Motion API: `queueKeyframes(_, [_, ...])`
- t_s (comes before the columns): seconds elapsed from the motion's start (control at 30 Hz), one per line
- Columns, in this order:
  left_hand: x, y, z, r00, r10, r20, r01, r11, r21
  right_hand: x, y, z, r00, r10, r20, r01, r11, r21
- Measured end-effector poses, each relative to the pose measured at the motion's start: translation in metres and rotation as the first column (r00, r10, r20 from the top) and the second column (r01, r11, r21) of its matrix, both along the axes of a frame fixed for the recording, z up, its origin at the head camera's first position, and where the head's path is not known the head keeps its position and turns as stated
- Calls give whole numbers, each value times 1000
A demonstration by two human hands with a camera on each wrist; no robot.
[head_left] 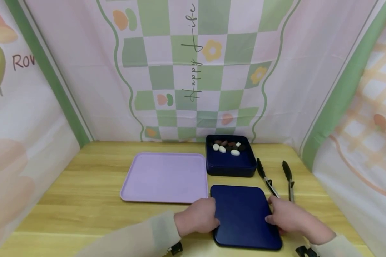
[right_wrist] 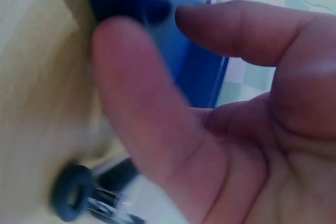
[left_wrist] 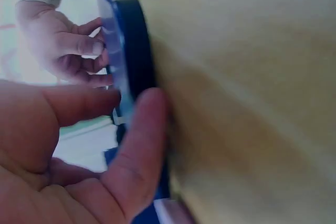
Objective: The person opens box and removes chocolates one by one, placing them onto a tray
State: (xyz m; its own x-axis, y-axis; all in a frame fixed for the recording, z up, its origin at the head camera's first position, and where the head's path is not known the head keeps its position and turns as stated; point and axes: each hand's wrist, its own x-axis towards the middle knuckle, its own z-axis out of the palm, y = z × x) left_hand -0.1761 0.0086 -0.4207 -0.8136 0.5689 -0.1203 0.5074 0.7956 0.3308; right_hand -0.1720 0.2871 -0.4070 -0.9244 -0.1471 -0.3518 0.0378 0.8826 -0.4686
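Note:
In front of me is a flat, dark blue square lid (head_left: 244, 217) with rounded corners. My left hand (head_left: 197, 216) grips its left edge, thumb on the near part of that side. On the opposite side my right hand (head_left: 287, 216) holds the right edge, its thumb over the top face. The left wrist view shows the lid's deep side wall (left_wrist: 137, 40) between thumb and finger, close over the wooden surface. Fingers under the lid are hidden in the head view. Behind the lid stands a dark blue box (head_left: 231, 171) with several white, brown and black pieces (head_left: 222, 149) inside.
A lilac tray (head_left: 167, 178) lies left of the box. Black-tipped metal tongs (head_left: 268, 182) lie spread on the right, partly behind my right hand. The wooden table (head_left: 83, 200) meets printed cloth curtains (head_left: 193, 78) at the back and sides.

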Motion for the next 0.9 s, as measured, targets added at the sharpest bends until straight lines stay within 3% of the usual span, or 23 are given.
queueKeyframes(0.07, [6,1,5,997,-37,-71,33,998,-50,1,-1,2,997,63,-51,-59,995,77])
queueKeyframes(0.13, [12,2,10,985,-121,-123,108,989,-105,3,-4,5,988,127,-83,-114,983,146])
queueKeyframes(0.2, [17,2,13,960,-238,-145,217,965,-149,6,-8,7,977,194,-84,-177,968,179])
queueKeyframes(0.3, [17,1,11,919,-390,-61,373,909,-186,13,-17,9,966,256,-23,-249,955,160])
queueKeyframes(0.37, [17,1,9,898,-441,-17,428,880,-206,17,-22,8,957,289,16,-288,946,150])
queueKeyframes(0.47, [17,2,6,877,-480,-37,459,857,-234,20,-28,7,949,312,39,-314,935,166])
queueKeyframes(0.6, [17,2,5,861,-499,-99,465,850,-245,20,-32,4,949,315,18,-312,929,196])
queueKeyframes(0.9, [10,2,6,888,-453,-81,425,875,-233,15,-35,2,942,331,-59,-311,924,221])
